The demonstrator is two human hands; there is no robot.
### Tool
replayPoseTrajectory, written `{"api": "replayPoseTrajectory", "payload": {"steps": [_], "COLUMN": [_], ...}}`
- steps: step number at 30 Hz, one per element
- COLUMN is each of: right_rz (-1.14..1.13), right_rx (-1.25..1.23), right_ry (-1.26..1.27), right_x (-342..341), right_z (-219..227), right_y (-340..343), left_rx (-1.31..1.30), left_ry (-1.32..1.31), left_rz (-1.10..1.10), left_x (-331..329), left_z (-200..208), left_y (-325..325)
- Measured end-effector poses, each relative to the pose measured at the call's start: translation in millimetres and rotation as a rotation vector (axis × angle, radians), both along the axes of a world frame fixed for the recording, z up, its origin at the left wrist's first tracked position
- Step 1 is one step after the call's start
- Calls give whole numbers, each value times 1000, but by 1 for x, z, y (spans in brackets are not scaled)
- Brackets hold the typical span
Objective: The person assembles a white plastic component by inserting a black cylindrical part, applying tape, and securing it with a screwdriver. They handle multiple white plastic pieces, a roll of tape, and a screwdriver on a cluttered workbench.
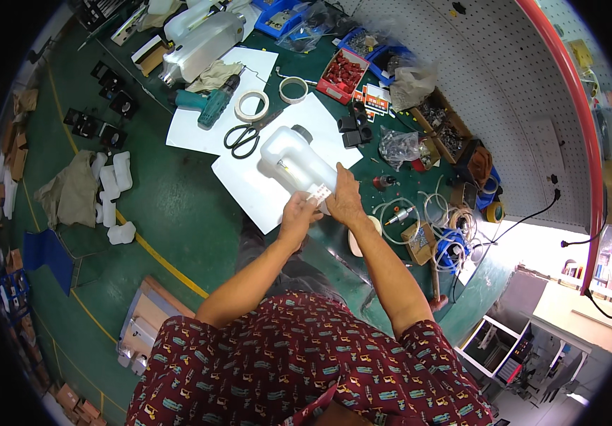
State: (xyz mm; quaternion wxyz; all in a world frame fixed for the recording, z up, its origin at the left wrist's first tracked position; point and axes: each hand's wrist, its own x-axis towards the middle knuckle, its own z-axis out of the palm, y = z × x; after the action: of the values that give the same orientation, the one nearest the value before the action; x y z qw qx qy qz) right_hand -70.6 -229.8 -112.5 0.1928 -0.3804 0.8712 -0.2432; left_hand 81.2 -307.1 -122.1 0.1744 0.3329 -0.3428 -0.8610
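A translucent white plastic jug (304,165) with a dark cap lies on white paper sheets (243,186) on the green worktable, its near end towards me. My left hand (297,219) pinches a small white label (319,192) with dark marks, close against that near end. On the right side of the jug's near end, my right hand (346,197) is wrapped round it; part of its fingers is hidden. Beyond the jug lie black-handled scissors (243,139), two tape rolls (252,106) and a teal power drill (210,106).
A red bin of red parts (343,74) and several blue bins (277,19) line the back. Black fittings (355,126) stand right of the jug. Clear tubing (430,213) coils at the right beside a hammer (436,284). Another white jug (203,48) lies at the far left.
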Motion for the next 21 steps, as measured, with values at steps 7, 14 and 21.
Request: {"api": "replayPoseTrajectory", "payload": {"steps": [7, 14, 21], "right_rz": [17, 71, -8], "right_rx": [9, -13, 87], "right_ry": [-63, -17, -8], "right_x": [-1, -8, -1], "right_z": [14, -1, 9], "right_y": [-3, 1, -5], "left_rx": [39, -39, -103], "left_ry": [-263, -450, -529], "left_rz": [38, 67, -13], "left_x": [-12, -21, -24], "left_z": [-13, -6, 0], "left_y": [-1, -1, -10]}}
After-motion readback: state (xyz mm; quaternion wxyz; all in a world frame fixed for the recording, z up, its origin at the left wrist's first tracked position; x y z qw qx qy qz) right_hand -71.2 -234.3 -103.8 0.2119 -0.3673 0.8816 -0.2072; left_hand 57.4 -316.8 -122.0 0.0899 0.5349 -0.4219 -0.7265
